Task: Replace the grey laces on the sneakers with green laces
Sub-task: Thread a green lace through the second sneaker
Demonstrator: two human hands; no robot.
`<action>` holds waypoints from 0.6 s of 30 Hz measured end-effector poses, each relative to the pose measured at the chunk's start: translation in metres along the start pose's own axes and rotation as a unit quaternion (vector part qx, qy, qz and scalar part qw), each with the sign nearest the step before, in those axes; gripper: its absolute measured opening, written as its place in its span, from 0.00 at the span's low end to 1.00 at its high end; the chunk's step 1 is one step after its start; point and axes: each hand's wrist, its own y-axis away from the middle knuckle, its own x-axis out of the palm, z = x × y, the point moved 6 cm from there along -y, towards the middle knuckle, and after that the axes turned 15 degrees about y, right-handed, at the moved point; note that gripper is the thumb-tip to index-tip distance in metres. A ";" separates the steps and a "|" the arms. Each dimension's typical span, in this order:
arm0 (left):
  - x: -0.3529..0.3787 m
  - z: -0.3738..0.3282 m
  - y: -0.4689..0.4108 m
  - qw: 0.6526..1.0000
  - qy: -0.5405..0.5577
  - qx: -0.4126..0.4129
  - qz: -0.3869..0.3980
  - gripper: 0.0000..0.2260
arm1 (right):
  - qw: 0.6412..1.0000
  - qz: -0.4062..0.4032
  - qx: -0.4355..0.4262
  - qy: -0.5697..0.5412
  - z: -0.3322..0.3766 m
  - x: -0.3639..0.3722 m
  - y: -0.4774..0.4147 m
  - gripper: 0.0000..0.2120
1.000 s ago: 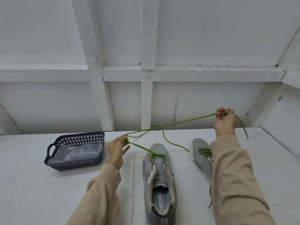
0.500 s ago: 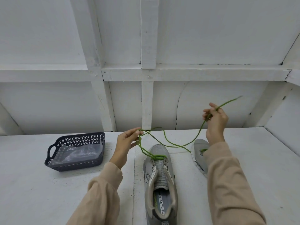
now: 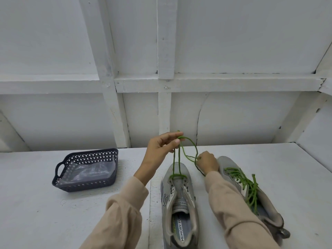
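Observation:
Two grey sneakers stand side by side on the white table (image 3: 36, 212). The left sneaker (image 3: 179, 203) has a green lace (image 3: 177, 159) through only its front eyelets. My left hand (image 3: 159, 151) is raised above its toe and pinches both strands of that lace together. From there the lace loops over to my right hand (image 3: 207, 163), which is low by the toe of the right sneaker (image 3: 251, 194) and grips the lace's free end. The right sneaker is fully laced in green, and my right forearm covers part of it.
A dark perforated basket (image 3: 86, 169) holding clear plastic sits on the table to the left of my left arm. A white panelled wall (image 3: 161, 114) rises at the table's far edge.
Both hands came together over the left sneaker. My left hand rose and moved right with the lace; my right hand dropped from high on the right to the table near the sneakers' toes.

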 end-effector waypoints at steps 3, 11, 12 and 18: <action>0.004 -0.006 0.000 1.000 -0.004 0.006 0.015 0.11 | 0.996 -0.042 0.012 0.082 -0.001 0.010 0.003 0.05; 0.003 -0.012 -0.001 0.999 -0.020 0.020 0.034 0.14 | 0.987 -0.096 0.017 -0.129 0.006 -0.022 -0.007 0.08; 0.002 -0.013 -0.002 0.999 -0.021 0.022 0.037 0.15 | 0.977 -0.110 0.007 -0.180 0.013 -0.037 -0.007 0.08; 0.002 -0.018 -0.005 0.999 -0.023 0.042 0.020 0.16 | 0.905 -0.057 -0.159 -0.390 0.081 -0.128 0.014 0.02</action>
